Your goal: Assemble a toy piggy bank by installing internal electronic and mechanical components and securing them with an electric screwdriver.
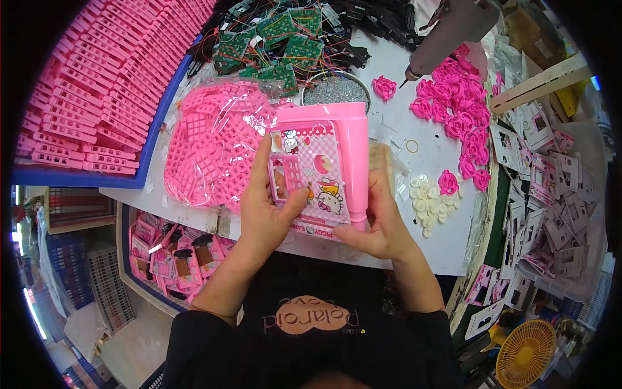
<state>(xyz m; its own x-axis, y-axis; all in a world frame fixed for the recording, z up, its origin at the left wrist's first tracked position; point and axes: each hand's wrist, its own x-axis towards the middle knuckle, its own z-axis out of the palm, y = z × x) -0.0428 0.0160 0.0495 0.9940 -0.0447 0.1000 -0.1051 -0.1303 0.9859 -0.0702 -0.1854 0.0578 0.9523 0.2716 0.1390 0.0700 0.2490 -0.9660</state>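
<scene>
Both my hands hold a pink plastic toy housing with a cartoon sticker on its front, just above the near edge of the white table. My left hand grips its left side, with the thumb pressing a small pink grid piece against the front. Its lower right corner rests in my right hand. A clear bag of pink grid pieces lies right beside my left hand.
A blue tray stacked with pink frames fills the far left. Green circuit boards with wires and a metal bowl lie behind. Pink rosettes, white discs, a grey tool, printed cards and a floor bin surround the table.
</scene>
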